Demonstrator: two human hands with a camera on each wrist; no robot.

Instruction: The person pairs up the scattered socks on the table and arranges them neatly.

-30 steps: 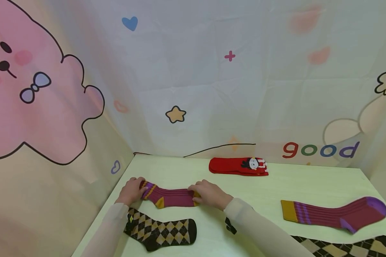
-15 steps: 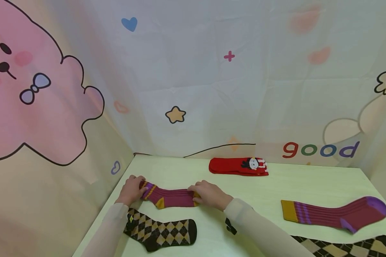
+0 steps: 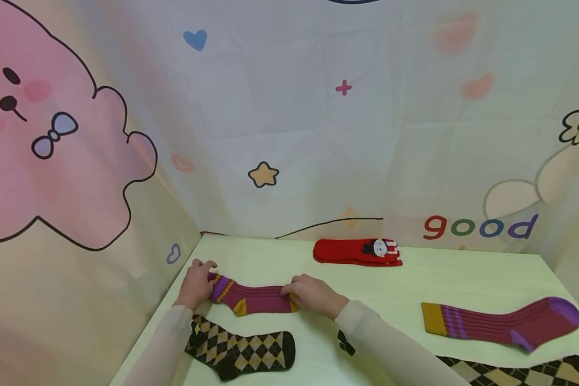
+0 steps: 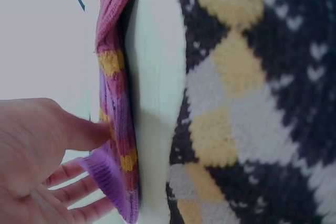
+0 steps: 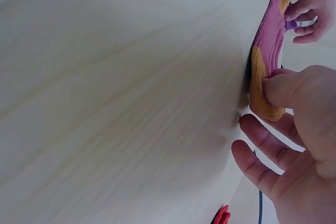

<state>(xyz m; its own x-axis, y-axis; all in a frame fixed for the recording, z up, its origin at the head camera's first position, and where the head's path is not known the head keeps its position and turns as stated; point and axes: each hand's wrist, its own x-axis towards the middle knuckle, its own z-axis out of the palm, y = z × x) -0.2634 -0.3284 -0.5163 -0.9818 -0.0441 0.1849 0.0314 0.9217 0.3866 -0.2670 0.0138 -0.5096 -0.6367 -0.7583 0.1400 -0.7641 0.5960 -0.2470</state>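
Note:
A maroon sock (image 3: 265,299) with a mustard heel and toe and a purple-and-mustard striped cuff lies on the table's left part. My left hand (image 3: 195,285) holds it at the cuff; in the left wrist view, the thumb presses the stripes while the fingers sit behind the purple edge (image 4: 107,179). At the other end my right hand (image 3: 316,295) pinches the mustard toe (image 5: 265,103) between thumb and forefinger, its other fingers spread. Just in front lies a black, tan and grey argyle sock (image 3: 251,351), close to my left wrist.
Folded red socks (image 3: 342,252) with a cartoon figure lie at the back. On the right are a maroon sock with purple heel and toe (image 3: 502,323) and another argyle sock (image 3: 526,372), partly cut off. A printed curtain (image 3: 309,134) rises behind the table (image 3: 453,273).
My left hand has shifted slightly up and away at the cuff, and more of the cuff's purple shows. The right hand stays at the toe. The head view has tilted slightly upward.

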